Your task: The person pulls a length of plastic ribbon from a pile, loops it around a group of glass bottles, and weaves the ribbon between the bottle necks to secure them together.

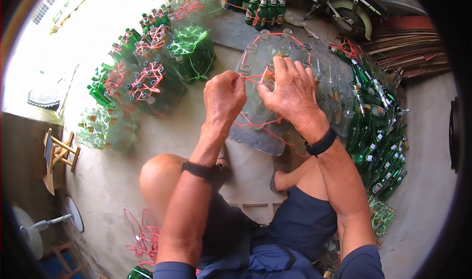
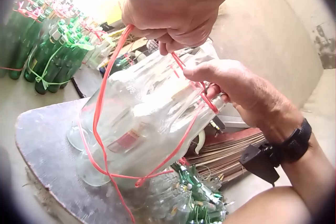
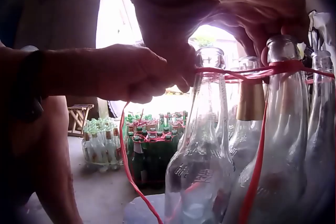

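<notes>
Clear glass bottles [image 3: 198,166] stand upright in a cluster, with red twine [image 3: 256,166] round their necks and down their sides. My left hand [image 1: 225,94], fingers curled, pinches the red twine [image 2: 103,95] at the cluster's near left. A loose length hangs from this hand [image 2: 170,11] in the left wrist view. Over the bottle necks, my right hand [image 1: 294,89] has its fingers bent around a neck and the twine there; in the left wrist view its thumb and fingers [image 2: 239,85] close on the twine at a bottle neck. Some right fingertips are hidden behind the necks.
The bottles stand on a grey board [image 1: 260,140]. Tied bundles of green and clear bottles [image 1: 191,53] stand at the left and back. Loose green bottles [image 1: 373,141] are piled at the right, near a motorbike wheel [image 1: 350,17]. A small wooden stool [image 1: 64,150] is far left.
</notes>
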A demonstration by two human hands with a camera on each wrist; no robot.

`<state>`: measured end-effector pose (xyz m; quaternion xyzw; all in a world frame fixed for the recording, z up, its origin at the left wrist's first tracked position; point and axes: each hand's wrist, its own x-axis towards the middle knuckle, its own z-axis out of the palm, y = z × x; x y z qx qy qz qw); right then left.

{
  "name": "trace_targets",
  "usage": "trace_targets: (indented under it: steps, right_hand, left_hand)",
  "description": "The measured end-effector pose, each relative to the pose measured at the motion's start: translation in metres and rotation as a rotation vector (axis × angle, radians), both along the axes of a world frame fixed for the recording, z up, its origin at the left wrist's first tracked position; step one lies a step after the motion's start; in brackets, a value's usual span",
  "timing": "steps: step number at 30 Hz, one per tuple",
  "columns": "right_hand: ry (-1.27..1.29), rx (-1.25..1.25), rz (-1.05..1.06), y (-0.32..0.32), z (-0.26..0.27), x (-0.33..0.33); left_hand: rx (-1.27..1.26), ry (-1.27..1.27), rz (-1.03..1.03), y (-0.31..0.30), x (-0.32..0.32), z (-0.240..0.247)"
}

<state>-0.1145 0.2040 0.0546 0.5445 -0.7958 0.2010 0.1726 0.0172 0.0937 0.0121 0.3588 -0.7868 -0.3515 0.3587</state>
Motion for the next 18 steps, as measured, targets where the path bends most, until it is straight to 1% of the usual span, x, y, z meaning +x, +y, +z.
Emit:
trace_targets:
  steps: [4,7,9,12,14,16,18]
  right_hand:
    - [0.005,-0.035,0.002,-0.001,-0.003,-0.001]
    - [-0.049,-0.025,0.014,-0.001,-0.005,-0.002]
    - [-0.237,-0.029,0.014,-0.001,-0.007,-0.001]
    - [-0.265,0.009,0.006,0.000,-0.003,0.000]
    - [-0.271,-0.006,0.015,0.000,-0.006,-0.001]
    - [-0.275,-0.021,0.020,0.000,-0.007,-0.002]
    - [-0.284,0.022,0.024,0.001,-0.005,-0.002]
  left_hand:
    - [-0.097,-0.044,-0.005,-0.001,0.004,0.003]
    - [-0.178,-0.087,-0.021,-0.004,0.004,0.007]
    - [-0.231,-0.115,-0.032,-0.004,0.005,0.013]
    - [-0.283,-0.164,-0.076,-0.007,0.007,0.024]
    - [-0.403,-0.242,-0.156,-0.013,0.008,0.030]
    - [-0.453,-0.271,-0.203,-0.017,0.008,0.035]
    - [-0.499,-0.295,-0.247,-0.021,0.008,0.039]
